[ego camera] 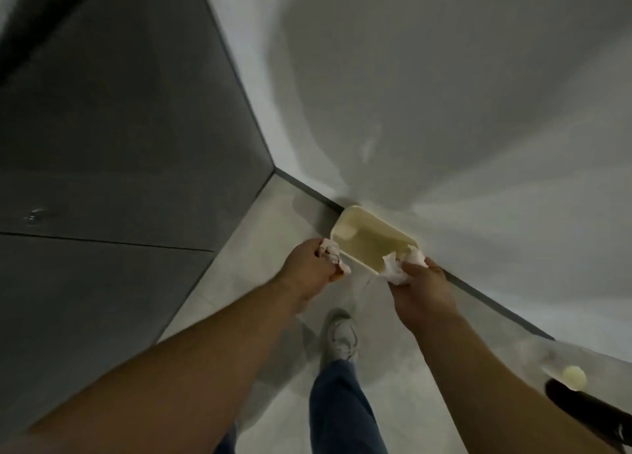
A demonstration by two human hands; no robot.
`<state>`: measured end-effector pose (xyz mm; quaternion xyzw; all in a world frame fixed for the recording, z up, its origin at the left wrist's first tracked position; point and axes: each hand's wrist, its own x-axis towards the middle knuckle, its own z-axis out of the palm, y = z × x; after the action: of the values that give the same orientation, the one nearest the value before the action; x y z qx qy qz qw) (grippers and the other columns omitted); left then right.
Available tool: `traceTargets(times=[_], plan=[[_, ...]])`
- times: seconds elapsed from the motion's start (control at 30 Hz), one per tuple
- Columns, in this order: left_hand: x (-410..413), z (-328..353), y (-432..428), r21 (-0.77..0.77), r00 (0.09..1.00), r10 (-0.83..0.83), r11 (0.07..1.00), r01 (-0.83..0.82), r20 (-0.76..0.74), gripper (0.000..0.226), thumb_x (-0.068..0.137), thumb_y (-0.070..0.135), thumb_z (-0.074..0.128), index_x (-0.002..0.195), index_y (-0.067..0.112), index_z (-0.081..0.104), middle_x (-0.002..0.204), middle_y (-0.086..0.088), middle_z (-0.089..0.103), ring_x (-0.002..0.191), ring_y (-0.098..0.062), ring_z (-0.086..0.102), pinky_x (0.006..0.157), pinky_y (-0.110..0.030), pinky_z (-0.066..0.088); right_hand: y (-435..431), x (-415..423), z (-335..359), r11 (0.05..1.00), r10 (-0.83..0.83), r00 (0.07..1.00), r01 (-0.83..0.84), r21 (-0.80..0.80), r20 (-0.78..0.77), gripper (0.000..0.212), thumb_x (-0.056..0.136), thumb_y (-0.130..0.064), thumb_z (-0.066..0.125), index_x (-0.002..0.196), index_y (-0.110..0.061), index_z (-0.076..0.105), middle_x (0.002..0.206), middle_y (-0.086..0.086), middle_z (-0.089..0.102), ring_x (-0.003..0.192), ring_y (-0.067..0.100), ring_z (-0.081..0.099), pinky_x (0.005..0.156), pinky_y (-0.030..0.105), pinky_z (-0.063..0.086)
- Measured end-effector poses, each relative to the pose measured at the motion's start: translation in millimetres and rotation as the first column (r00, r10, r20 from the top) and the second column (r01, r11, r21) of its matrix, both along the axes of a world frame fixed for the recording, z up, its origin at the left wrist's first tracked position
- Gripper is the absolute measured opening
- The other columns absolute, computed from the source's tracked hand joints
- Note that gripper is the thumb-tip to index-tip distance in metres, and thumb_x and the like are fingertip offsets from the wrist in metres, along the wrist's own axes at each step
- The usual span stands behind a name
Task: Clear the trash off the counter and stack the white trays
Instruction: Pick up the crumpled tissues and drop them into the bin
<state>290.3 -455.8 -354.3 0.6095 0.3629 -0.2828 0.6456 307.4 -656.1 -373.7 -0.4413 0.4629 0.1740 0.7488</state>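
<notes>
A cream rectangular bin stands on the floor against the white wall, seen from above, with its mouth open. My left hand is at the bin's left corner, closed on a crumpled white paper wad. My right hand is at the bin's near right corner, gripping another crumpled white paper wad over the rim. No counter or white trays are in view.
A dark grey panel fills the left side and meets the white wall in a corner behind the bin. My leg and grey shoe stand on the pale floor. A black object with a small cream disc sits at the lower right.
</notes>
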Motion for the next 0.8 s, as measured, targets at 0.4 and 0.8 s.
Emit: traceTargets(times=[0.4,0.8], plan=[[55,-142,-83,-0.023,0.989,0.139,0.990,-0.140,-0.050,0.074,0.092,0.020,0.073,0.155,0.014,0.035,0.150,-0.012,0.050,0.134,-0.034,0.052,0.115,-0.049,0.042,-40,56,-139,0.984,0.135,0.948,-0.163,-0.074,-0.287,0.050,0.101,-0.024,0.056,0.147,-0.013,0.042,0.149,0.018,0.044,0.131,0.039,0.052,0.071,0.042,0.057],[43,-12,-13,0.217,0.981,0.129,0.963,-0.158,0.142,0.024,0.096,0.009,0.064,0.120,0.010,0.067,0.115,-0.014,0.071,0.108,-0.034,0.067,0.099,-0.046,0.055,22,66,5,0.812,0.464,0.883,-0.454,-0.367,-0.067,0.027,0.098,-0.012,0.052,0.097,-0.024,0.076,0.089,0.008,0.070,0.077,0.021,0.065,0.075,0.036,0.061]])
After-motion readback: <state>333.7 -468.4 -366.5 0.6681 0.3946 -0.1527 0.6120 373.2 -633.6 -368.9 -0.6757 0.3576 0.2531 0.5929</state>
